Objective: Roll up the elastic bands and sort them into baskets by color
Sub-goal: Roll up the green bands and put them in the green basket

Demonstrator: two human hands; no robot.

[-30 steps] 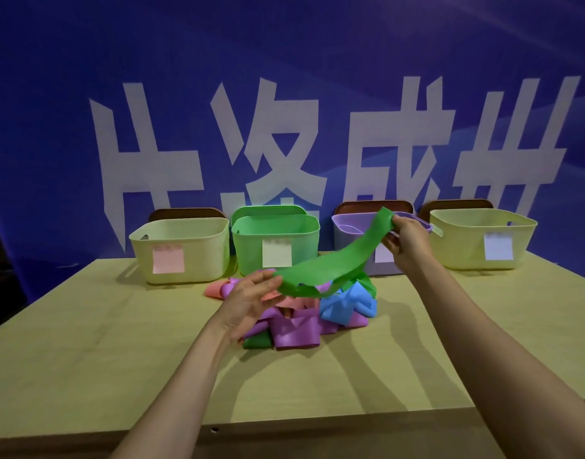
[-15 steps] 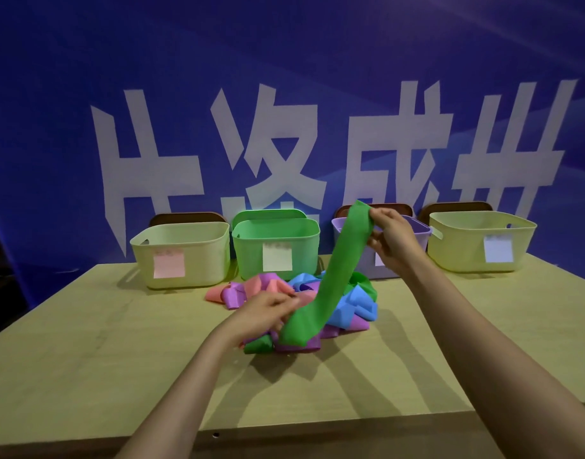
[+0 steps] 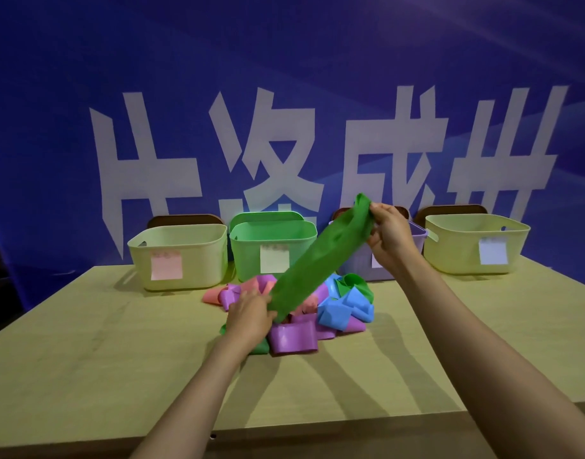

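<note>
A green elastic band (image 3: pixel 320 256) is stretched in a slant above the pile. My right hand (image 3: pixel 388 235) pinches its upper end in front of the purple basket (image 3: pixel 417 235). My left hand (image 3: pixel 249 316) grips its lower end just over the pile of bands (image 3: pixel 317 313), which mixes purple, blue, pink and green pieces on the wooden table (image 3: pixel 85 342). Behind the pile stand a pale yellow basket (image 3: pixel 181 256) with a pink label, a green basket (image 3: pixel 272 246), the purple one, and a second pale yellow basket (image 3: pixel 473 241) at the right.
A blue banner (image 3: pixel 284 94) with large white characters rises right behind the baskets. Dark brown chair backs (image 3: pixel 185 220) show behind them. The table's front edge (image 3: pixel 317 435) runs near the bottom of the view.
The green band went from a loose horizontal sag to a taut slant. My left hand dropped toward the pile and closed on its lower end; my right hand kept the upper end and rose slightly.
</note>
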